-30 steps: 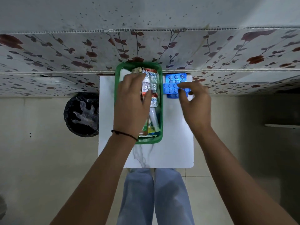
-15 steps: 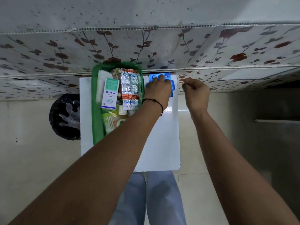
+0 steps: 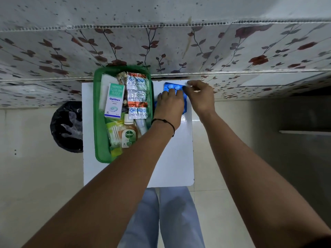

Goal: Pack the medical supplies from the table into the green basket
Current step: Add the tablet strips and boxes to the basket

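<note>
A green basket [image 3: 99, 122] stands on the left half of a small white table [image 3: 172, 163]. It holds an Optibex box [image 3: 114, 101], silver pill strips [image 3: 137, 94], a Dettol bottle [image 3: 129, 133], cotton swabs [image 3: 113, 135] and a white tube. Blue blister packs [image 3: 172, 86] lie on the table just right of the basket, at the far edge. My left hand [image 3: 169, 106] lies flat on top of them and covers most of them. My right hand [image 3: 201, 97] pinches the far right corner of the top pack between thumb and fingers.
A black bin [image 3: 67, 127] with a plastic liner stands on the floor left of the table. A flower-patterned wall [image 3: 161, 42] rises directly behind the table. My legs in light blue trousers [image 3: 161, 217] are below the table's near edge.
My left hand left the basket and crossed right onto the blue blister packs. My right hand let go of them, lifted off, then came back down on their far right corner.
</note>
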